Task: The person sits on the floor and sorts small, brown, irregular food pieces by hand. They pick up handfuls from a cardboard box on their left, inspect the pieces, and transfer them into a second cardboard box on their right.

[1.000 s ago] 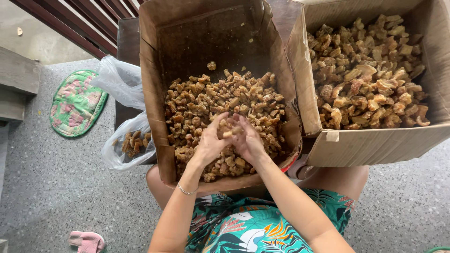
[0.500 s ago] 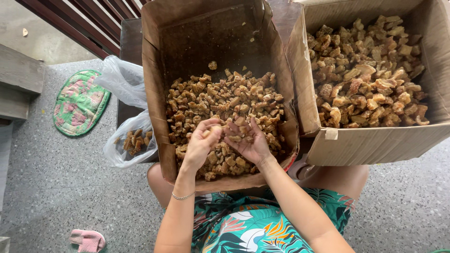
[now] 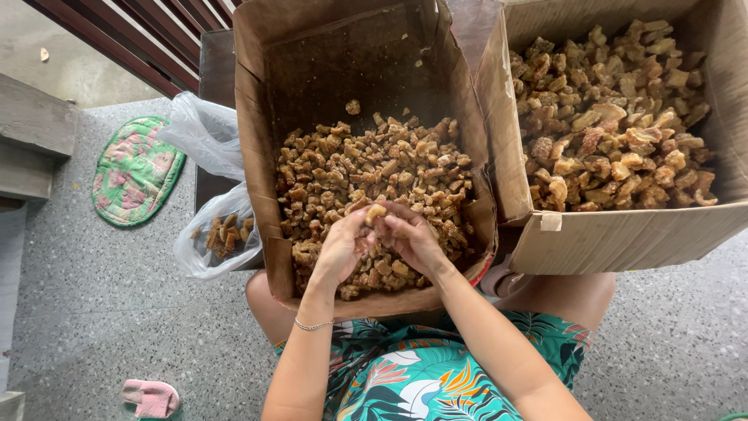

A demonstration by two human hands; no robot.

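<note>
Head view: left hand (image 3: 339,251) and right hand (image 3: 413,240) meet over a cardboard box (image 3: 253,156) of brown chunks, fingers pinched together on one pale chunk (image 3: 375,212). A second, fuller box (image 3: 623,234) sits alongside.

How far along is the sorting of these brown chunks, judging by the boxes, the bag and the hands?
Done: a few chunks lie in the plastic bag. In hand: left hand and right hand work one pale chunk over the near box. Left: that box's pile and the full right box.
</note>
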